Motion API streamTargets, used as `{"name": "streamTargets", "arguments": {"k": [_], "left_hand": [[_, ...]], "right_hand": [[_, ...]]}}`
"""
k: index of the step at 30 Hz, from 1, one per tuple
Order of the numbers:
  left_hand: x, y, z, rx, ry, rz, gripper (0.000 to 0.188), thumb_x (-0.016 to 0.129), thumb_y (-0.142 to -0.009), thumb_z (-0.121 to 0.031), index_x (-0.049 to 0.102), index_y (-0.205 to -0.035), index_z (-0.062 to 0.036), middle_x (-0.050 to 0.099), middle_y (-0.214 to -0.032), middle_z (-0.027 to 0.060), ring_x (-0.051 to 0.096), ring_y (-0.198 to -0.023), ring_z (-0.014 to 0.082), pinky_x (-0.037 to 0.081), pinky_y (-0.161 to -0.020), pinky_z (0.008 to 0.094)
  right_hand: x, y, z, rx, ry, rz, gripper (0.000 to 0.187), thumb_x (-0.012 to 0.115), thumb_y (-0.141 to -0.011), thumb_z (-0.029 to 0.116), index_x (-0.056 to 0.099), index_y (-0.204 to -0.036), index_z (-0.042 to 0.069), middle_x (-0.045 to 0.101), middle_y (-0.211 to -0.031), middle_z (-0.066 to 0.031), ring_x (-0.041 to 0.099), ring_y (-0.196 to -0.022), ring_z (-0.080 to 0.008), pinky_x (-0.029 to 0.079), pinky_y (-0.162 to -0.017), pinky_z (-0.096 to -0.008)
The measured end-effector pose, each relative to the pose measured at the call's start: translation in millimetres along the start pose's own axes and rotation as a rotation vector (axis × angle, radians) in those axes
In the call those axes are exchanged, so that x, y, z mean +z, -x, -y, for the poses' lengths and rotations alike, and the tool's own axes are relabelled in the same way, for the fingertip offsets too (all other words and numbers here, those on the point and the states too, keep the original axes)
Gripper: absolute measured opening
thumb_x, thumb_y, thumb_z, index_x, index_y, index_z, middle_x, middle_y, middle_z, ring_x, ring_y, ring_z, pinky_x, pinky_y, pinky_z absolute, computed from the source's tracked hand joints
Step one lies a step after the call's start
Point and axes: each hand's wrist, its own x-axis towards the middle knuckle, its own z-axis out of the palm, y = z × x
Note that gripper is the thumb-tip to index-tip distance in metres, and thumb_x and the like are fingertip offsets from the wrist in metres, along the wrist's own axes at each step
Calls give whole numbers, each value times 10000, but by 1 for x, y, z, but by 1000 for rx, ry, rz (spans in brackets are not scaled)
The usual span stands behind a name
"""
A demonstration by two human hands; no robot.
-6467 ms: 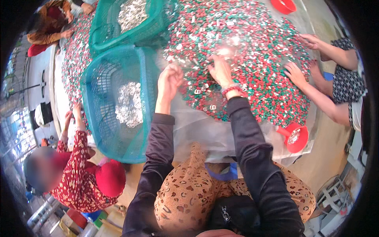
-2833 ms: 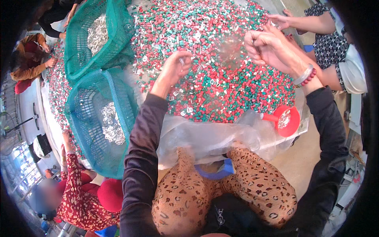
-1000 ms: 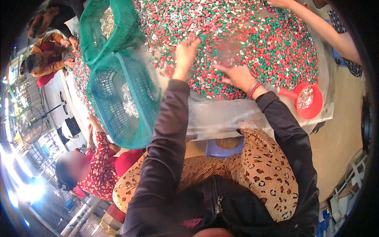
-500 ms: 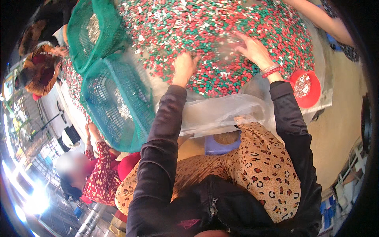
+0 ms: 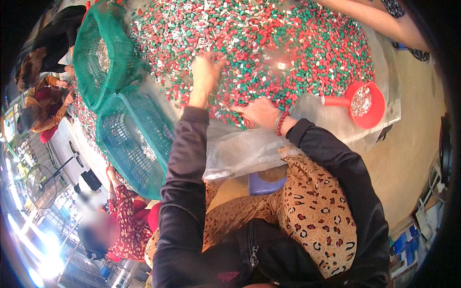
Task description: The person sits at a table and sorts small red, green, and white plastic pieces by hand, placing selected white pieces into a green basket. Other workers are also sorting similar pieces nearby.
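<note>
A wide pile of small red and green stone-like pieces (image 5: 307, 57), mixed with small pale metal pieces shaped like buckles (image 5: 182, 31), spreads over the table. My left hand (image 5: 205, 74) rests on the pile's near left part. Its fingers are curled toward the right, and whatever they grip is too small to make out. Lower and to the right, at the near edge of the pile, my right hand (image 5: 261, 113) lies low with its index finger stretched out to the left. A red handled scoop (image 5: 376, 108) holding metal pieces sits right of it.
Two green mesh-covered baskets (image 5: 126, 139) with metal pieces inside stand on the left. Clear plastic sheeting (image 5: 240, 146) hangs over the near edge. Another person's arm (image 5: 357, 17) reaches in at the upper right. Several people work along the left, near a fan (image 5: 42, 185).
My right hand has come from the far right of the pile toward me and left, to its near edge. My left hand has shifted slightly left and away. The scoop's handle now shows.
</note>
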Motion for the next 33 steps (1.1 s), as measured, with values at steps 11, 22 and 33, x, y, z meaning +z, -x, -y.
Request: {"name": "streamTargets", "arguments": {"k": [11,22,33], "left_hand": [[22,88,61,-251,-82,246,310,754,-722,-280,709,-945,-69,678,-682,113,675,-641,231,519,-669,360],[55,85,11,-166,345,236,366,729,-781,-349,703,-981,-43,660,-696,165,659,-691,298,511,-643,384],[84,44,13,36,41,129,192,668,-807,-208,724,-976,-135,683,-784,143,668,-706,288,511,-669,386]], "right_hand": [[-67,30,-97,571,-134,-244,486,614,-852,237,490,-1322,222,660,-769,-160,659,-781,-342,509,-661,-461],[-55,17,-105,587,-194,-117,268,584,-856,219,640,-1109,150,671,-870,-189,638,-849,-384,497,-720,-495],[-67,-43,-121,461,-197,-260,401,518,-897,226,518,-1292,157,676,-908,-150,648,-842,-346,510,-706,-451]]}}
